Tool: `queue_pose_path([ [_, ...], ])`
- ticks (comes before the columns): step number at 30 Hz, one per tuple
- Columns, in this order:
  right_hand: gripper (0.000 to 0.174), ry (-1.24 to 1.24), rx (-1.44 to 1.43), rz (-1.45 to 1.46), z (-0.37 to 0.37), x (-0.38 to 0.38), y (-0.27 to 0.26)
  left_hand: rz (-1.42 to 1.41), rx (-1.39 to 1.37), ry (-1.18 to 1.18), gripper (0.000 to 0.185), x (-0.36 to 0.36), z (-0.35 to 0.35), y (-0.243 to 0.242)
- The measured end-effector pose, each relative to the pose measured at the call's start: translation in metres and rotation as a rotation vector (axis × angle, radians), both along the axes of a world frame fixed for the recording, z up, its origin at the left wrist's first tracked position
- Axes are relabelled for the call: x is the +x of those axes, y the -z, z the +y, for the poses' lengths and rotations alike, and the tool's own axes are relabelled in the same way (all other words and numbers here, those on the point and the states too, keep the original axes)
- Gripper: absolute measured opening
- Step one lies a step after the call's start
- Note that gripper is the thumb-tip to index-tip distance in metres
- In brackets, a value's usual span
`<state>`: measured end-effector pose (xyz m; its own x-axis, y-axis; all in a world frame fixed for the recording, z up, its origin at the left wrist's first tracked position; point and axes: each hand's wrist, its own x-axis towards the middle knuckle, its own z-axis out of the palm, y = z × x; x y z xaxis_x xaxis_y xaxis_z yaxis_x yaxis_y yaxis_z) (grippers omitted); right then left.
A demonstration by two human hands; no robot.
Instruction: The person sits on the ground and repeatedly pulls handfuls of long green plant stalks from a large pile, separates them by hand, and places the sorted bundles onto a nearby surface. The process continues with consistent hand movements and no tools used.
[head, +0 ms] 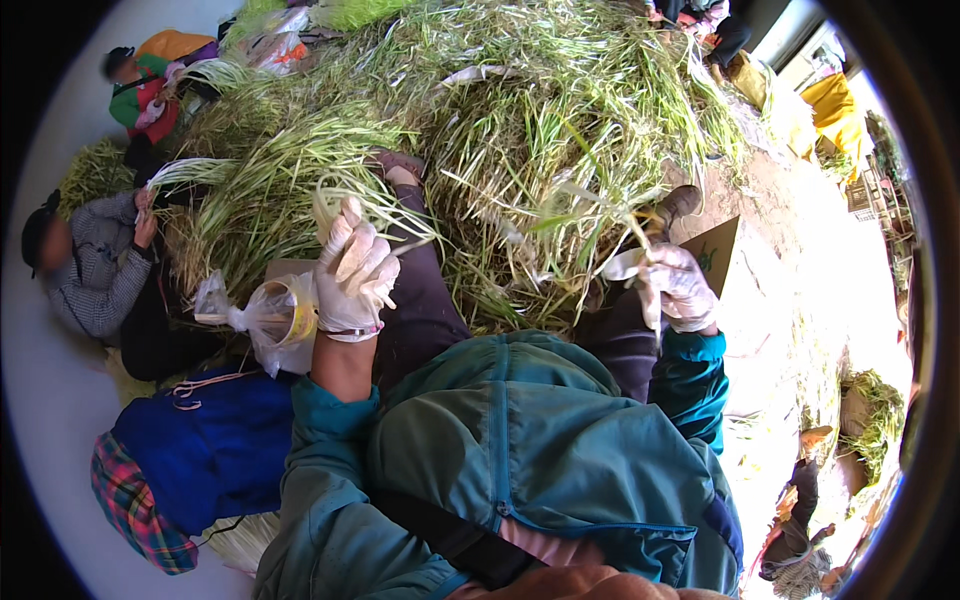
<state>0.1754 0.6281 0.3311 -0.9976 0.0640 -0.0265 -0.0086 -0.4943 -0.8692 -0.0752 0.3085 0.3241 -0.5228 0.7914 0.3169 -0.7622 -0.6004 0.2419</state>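
Observation:
My left hand (354, 270), in a thin whitish glove, is raised with its fingers curled around a small bunch of pale stalks (411, 225). The stalks' thin ends trail off to the right. Over on the right, my gloved right hand (677, 287) pinches a few leafy strands (592, 206), some green and some yellowed, partly blurred. A big heap of long, grass-like leafy stalks (517, 150) lies before me, around my outstretched legs. Next to my left wrist is a clear plastic bag (259, 319) with a roll of yellow-edged tape inside.
Two people (112, 255) (142, 97) sit along the left side with stalks; another person (705, 22) is at the far right. A blue garment (202, 442) lies close on my left. A cardboard piece (712, 251) stands beside my right hand.

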Motion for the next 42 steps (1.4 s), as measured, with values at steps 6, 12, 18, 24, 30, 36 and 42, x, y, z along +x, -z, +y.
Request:
queue_pose_path([
  [6, 0.019, 0.199, 0.148, -0.036, -0.010, -0.003, 0.013, 0.054, -0.226, -0.027, 0.029, 0.023, 0.009, 0.007],
  [12, 0.024, 0.176, 0.287, -0.161, -0.053, -0.026, 0.028, 0.168, -0.719, -0.043, 0.046, 0.049, 0.040, 0.021],
  [18, 0.028, 0.053, 1.049, 0.005, -0.092, -0.041, 0.065, 0.084, -0.951, -0.023, 0.039, 0.059, 0.056, 0.070],
  [24, 0.055, -0.551, 0.530, -0.374, -0.074, -0.060, 0.104, 0.112, -1.025, -0.070, 0.034, 0.068, 0.059, 0.074],
  [30, 0.071, -0.125, 0.002, -0.157, -0.092, -0.097, 0.093, 0.226, -1.144, -0.117, 0.019, 0.078, 0.062, 0.083],
  [36, 0.018, 0.065, 0.144, -0.201, -0.100, -0.112, 0.084, 0.303, -1.195, -0.198, 0.021, 0.077, 0.059, 0.088],
  [42, 0.026, -0.094, -0.107, -0.206, -0.087, -0.087, 0.075, 0.025, -1.061, -0.089, 0.027, 0.046, 0.046, 0.089],
])
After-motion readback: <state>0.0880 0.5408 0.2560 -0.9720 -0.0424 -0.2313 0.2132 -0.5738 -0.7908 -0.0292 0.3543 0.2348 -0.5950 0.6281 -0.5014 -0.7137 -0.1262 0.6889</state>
